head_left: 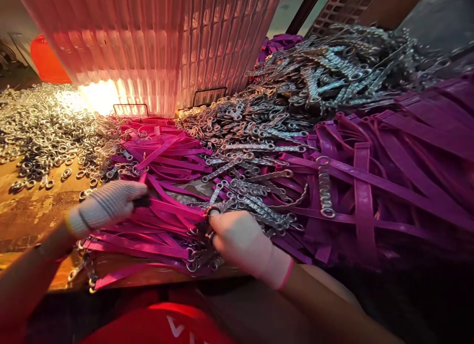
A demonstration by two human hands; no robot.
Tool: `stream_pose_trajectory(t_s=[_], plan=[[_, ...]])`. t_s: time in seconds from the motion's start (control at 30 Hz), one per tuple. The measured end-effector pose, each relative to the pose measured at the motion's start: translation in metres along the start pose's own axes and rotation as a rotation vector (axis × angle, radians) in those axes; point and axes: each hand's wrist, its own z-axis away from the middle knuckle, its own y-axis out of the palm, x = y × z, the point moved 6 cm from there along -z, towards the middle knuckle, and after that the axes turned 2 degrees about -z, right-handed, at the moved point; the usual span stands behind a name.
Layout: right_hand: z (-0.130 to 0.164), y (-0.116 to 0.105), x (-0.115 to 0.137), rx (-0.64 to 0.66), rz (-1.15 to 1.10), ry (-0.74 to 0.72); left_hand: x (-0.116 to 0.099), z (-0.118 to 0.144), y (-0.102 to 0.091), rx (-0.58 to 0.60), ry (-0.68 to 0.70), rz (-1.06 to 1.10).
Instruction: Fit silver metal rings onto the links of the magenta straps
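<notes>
White knitted gloves cover both hands. My left hand (113, 203) is closed at one end of a magenta strap (174, 208), with its fingertips turned out of sight. The strap runs across to my right hand (240, 237), whose fingers are curled around its other end, beside a dark metal ring (212, 211). Just what lies inside that right fist is partly hidden. Below and between the hands lie many finished-looking magenta straps with metal rings (191, 255) at their ends. Twisted metal chain strips (255, 198) lie right beyond my right hand.
Loose metal rings (48, 136) cover the table's left (33, 200). A tall ribbed translucent panel (148, 47) stands behind, with a bright light at its base. Chain strips (333, 72) are heaped at the back right, plain purple straps (407, 161) at the right. An orange-red object (48, 60) sits far left.
</notes>
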Motion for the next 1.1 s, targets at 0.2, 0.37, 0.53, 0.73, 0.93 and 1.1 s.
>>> stream_pose_trajectory(t_s=[0.2,0.37,0.53,0.73,0.93,1.1], plan=[[-0.006,-0.014,-0.015,-0.003,0.016,-0.022,0.023,0.031,-0.01,-0.284,-0.078,-0.018],[-0.07,-0.016,-0.063,-0.127,0.156,0.038,-0.011,0.015,0.044,-0.121,-0.426,0.976],[-0.109,0.01,-0.078,-0.15,0.261,0.01,-0.04,-0.014,0.078,0.131,-0.365,1.754],[-0.106,0.012,-0.078,-0.159,0.268,0.04,-0.043,-0.016,0.079,0.123,-0.362,1.701],[-0.112,0.013,-0.082,-0.106,0.251,0.147,-0.042,-0.006,0.071,-0.092,-0.373,1.312],[-0.107,0.018,-0.08,-0.079,0.233,0.245,-0.032,-0.002,0.075,-0.155,-0.405,1.292]])
